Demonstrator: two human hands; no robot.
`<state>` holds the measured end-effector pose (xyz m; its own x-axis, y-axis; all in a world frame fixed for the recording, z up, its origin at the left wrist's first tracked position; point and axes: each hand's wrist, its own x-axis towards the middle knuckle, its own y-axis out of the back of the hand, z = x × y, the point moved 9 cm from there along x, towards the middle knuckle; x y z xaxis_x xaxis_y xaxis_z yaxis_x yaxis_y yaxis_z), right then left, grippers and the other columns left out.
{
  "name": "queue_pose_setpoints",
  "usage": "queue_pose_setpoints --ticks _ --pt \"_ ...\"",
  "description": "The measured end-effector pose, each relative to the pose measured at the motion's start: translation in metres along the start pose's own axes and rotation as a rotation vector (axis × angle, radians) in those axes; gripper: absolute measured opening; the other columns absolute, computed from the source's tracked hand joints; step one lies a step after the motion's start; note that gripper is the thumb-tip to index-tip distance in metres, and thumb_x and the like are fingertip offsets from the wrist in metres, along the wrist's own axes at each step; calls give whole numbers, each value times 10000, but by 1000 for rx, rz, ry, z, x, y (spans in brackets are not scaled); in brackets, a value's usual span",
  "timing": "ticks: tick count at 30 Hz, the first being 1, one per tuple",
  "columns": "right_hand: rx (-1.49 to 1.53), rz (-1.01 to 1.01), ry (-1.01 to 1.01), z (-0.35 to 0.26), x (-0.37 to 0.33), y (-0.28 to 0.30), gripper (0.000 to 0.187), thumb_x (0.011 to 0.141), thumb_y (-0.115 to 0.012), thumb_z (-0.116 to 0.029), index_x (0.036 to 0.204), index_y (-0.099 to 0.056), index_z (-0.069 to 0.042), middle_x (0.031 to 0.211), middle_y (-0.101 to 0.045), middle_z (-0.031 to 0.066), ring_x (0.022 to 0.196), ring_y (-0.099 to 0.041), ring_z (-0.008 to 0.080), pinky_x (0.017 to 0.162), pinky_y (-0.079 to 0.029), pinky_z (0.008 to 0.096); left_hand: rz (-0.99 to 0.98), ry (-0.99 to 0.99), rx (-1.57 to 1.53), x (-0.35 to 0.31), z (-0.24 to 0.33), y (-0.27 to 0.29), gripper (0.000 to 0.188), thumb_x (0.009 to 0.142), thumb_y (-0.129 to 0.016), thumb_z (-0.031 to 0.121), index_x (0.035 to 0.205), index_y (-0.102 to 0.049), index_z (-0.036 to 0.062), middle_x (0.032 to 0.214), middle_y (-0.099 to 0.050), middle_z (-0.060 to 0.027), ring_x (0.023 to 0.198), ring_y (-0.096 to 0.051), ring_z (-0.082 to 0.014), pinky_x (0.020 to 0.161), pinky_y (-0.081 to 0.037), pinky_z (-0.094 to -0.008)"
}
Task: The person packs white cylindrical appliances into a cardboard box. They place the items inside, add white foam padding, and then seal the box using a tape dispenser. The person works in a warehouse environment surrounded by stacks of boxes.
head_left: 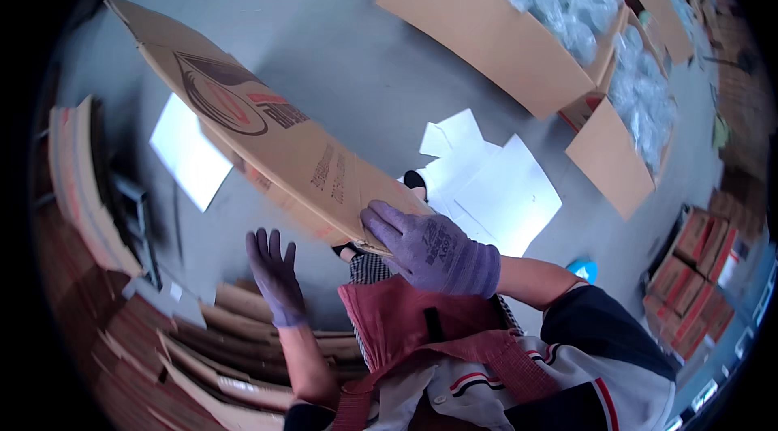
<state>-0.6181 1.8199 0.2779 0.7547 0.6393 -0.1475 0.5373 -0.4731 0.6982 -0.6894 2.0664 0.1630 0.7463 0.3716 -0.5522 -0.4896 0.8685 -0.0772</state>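
Note:
A long flattened cardboard box [316, 167], brown with dark and red print, slants from my waist up toward the far left. Its near end is gripped by my right hand [429, 248], which wears a purple-grey work glove, fingers over the top face. My left hand [276, 277], in a matching glove, is off the cardboard, just to the left of its near end. The left fingers are stretched out and slightly spread, with nothing in them. The underside of the cardboard is hidden from view.
Sheets of white board [494, 188] lie on the grey floor by my feet. Large open cartons [494, 46] filled with clear plastic stand at the far right. Flattened cardboard [235, 358] is stacked at the lower left. Brown boxes [689, 281] are piled at the right.

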Motion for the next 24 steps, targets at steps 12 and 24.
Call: queue_pose_setpoints --ticks 12,24 --pt "-461 -349 880 -399 -127 96 354 763 -521 -131 1060 -542 60 1138 -495 217 861 -604 244 684 -507 323 -133 70 -432 -134 80 16 707 868 -392 595 1386 -312 120 1433 -299 -125 1293 -326 -304 1019 -310 -465" --pt "-771 -432 976 -684 -332 -60 511 749 -552 -23 1242 -435 38 1132 -533 199 820 -600 311 677 -505 345 51 -753 -818 -350 238 340 653 876 -389 546 1360 -358 109 1399 -352 -129 1275 -354 -301 1024 -312 -462"
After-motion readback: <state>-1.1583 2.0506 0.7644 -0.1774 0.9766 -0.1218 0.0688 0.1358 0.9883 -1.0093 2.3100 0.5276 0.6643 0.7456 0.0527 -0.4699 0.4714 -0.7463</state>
